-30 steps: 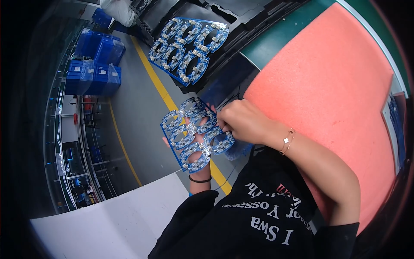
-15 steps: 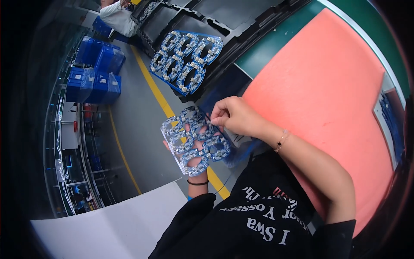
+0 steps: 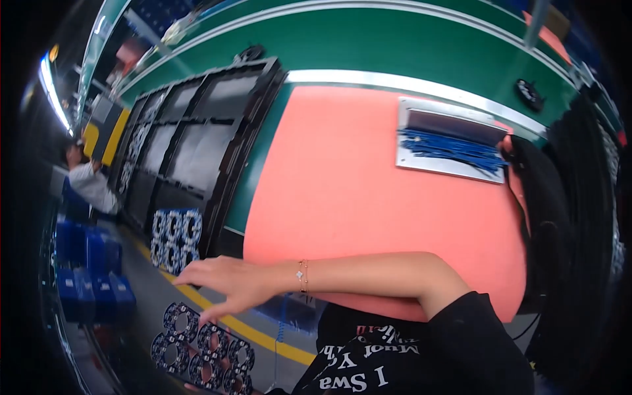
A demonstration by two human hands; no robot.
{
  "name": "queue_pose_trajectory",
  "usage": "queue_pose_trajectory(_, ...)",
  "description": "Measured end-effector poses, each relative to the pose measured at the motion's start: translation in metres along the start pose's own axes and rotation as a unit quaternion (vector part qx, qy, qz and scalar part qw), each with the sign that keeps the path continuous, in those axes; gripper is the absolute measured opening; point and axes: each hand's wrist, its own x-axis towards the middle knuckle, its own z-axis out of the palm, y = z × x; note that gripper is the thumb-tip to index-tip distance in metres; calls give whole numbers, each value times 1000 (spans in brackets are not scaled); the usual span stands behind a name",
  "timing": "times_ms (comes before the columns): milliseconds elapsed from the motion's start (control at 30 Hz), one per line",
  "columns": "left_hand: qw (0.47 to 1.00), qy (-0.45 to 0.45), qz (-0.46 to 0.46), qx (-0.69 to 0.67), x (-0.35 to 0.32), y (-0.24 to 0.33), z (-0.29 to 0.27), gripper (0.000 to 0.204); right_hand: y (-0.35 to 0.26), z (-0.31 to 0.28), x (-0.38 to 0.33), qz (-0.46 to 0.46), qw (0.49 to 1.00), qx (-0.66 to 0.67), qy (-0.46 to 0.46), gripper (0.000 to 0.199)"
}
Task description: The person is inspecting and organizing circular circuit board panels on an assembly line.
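The right hand has its fingers spread loosely, the thumb well apart from them and pointing down toward the upper edge of a dark-blue panel of six joined ring-shaped circuit boards; whether the thumb tip touches it cannot be told. Nothing shows between these fingers. The left hand is mostly hidden beneath the panel, its skin showing through the openings; how far its fingers close cannot be told. The panel is at the lower left, above the grey floor, its two rows of three rings slanting from upper left to lower right along the long axis.

The right forearm crosses in front of a salmon-pink foam mat, covering part of its near edge. Past the right hand, a second blue panel of six white-dotted rings is by the near end of a black plastic tray with rectangular compartments. On the mat's far right, a bundle of thin blue strands lies across a silver metal plate. Stacked blue plastic crates stand on the floor at left. Behind the mat runs the green counter; at far left is a co-worker's pale sleeve.
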Motion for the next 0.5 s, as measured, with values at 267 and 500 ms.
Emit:
queue_pose_trajectory(267,959,-135,-248,0,57,-23,52,63,-104,-99,-41,52,992,-114,-19,31)
queue_pose_trajectory(500,872,-219,-439,7,154,-46,116,55,-185,-206,-111,104,932,-91,334,11)
